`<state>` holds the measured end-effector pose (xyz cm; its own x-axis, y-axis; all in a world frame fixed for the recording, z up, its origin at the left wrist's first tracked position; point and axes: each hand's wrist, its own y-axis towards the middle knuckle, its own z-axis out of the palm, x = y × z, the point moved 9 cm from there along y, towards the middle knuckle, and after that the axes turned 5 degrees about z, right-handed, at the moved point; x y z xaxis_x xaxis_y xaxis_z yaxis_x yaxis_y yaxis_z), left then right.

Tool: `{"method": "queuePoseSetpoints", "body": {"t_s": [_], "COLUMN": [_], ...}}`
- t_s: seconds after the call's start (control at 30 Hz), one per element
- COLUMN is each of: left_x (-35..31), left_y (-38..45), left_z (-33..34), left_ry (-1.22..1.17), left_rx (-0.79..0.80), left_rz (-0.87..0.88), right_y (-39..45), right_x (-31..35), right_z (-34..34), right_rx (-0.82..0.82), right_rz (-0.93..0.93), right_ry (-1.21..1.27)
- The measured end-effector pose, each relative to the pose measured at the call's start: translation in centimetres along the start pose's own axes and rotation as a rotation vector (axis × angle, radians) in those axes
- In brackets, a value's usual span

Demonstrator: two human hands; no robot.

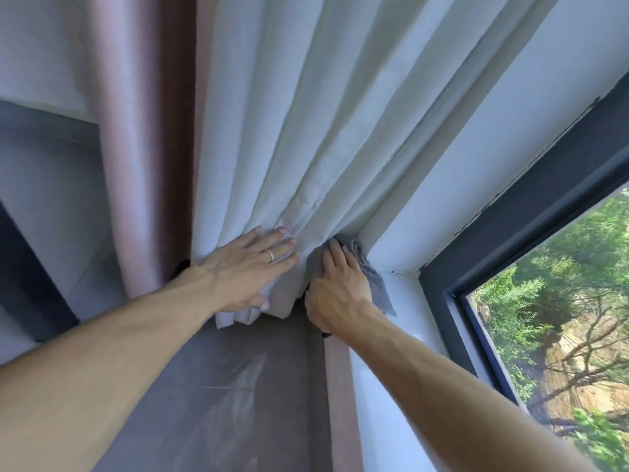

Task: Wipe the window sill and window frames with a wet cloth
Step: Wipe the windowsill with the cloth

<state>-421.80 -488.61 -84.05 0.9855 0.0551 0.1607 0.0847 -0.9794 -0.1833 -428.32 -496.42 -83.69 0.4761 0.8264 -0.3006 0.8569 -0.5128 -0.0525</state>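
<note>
Here, the left hand [253, 267], fingers straight, presses the pale pleated curtain [289, 148] aside. The right hand [335, 287] presses a soft grey wet cloth [377, 287] flat into the white window sill's [401, 335] corner. The cloth looks limp and light, best steered under a flat palm.

text: none legible | labels: none | numbers: none | signs: none

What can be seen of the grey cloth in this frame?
The grey cloth looks like soft, textured fabric, bunched and folded rather than spread. It lies on the white window sill, pushed into the corner where the sill meets the side wall, beside the pale curtain. The right hand presses on it and covers most of it; only its right part and lower corner show. Whether it is wet cannot be told.
</note>
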Motion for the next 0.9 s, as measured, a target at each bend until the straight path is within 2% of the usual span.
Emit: {"method": "queuePoseSetpoints", "body": {"t_s": [0.03,0.13,0.23,0.33,0.47,0.53,0.63,0.7,0.8,0.9], "left_x": [0.0,0.3,0.4,0.4,0.1,-0.3,-1.6,-3.1,-5.5,-7.4], "left_y": [-0.1,-0.2,-0.5,-0.6,-1.0,-1.2,-1.0,-0.4,0.7,1.3], "left_z": [0.2,0.6,0.9,0.8,0.4,0.5,0.1,-0.4,-1.2,-2.0], "left_ry": [-0.007,-0.036,-0.038,-0.053,-0.054,-0.055,-0.127,-0.167,-0.214,-0.218], "left_rx": [0.003,-0.004,-0.015,-0.019,-0.025,-0.03,-0.073,-0.091,-0.088,-0.113], "left_rz": [-0.003,-0.027,-0.028,-0.034,-0.035,-0.023,0.0,0.045,0.095,0.117], "right_y": [1.8,2.3,-3.2,-2.8,1.9,-0.8,-9.2,-11.7,-9.7,-9.9], "right_x": [0.0,-0.2,0.7,0.6,0.4,0.3,0.1,-0.9,-2.4,-2.8], "right_z": [0.0,0.4,-0.6,0.1,-0.1,0.1,-0.6,0.3,0.8,1.4], "right_rx": [0.001,0.008,-0.157,-0.033,-0.011,-0.011,-0.08,-0.042,-0.065,-0.025], "right_rz": [0.018,0.051,-0.019,-0.019,0.011,-0.005,-0.008,0.095,0.301,0.397], "right_ry": [-0.047,0.019,0.086,0.054,0.024,0.13,0.339,0.377,0.411,0.42]}}
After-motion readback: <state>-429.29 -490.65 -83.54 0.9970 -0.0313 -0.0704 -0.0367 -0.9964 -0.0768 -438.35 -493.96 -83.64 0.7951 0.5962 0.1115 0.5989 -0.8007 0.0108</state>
